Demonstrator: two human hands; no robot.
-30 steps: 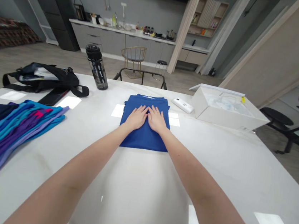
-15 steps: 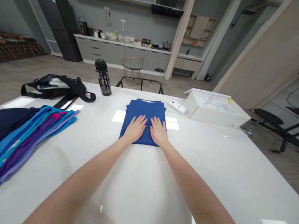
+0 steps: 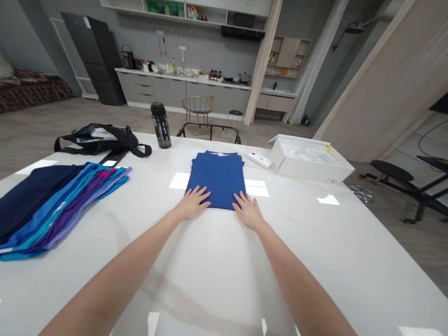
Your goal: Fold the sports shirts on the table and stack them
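A blue garment (image 3: 218, 179), folded into a neat rectangle, lies flat on the white table (image 3: 206, 252) with its collar at the far edge. My left hand (image 3: 193, 203) rests at its near left corner, fingers spread over the cloth. At the near right corner lies my right hand (image 3: 248, 210), its fingers also apart and touching the fabric. Neither hand grips anything. Several garments in navy, blue, teal and purple (image 3: 42, 201) are spread in an overlapping pile on the left of the table.
Behind the pile is a black bag (image 3: 105, 141), with a dark bottle (image 3: 161, 127) to its right. A white device (image 3: 260, 160) lies beside an open white box (image 3: 311, 164) at the back right. Chairs and a kitchen counter stand beyond.
Both hands have slid apart and toward the near corners of the blue garment, uncovering its middle. The camera view has tilted slightly upward.
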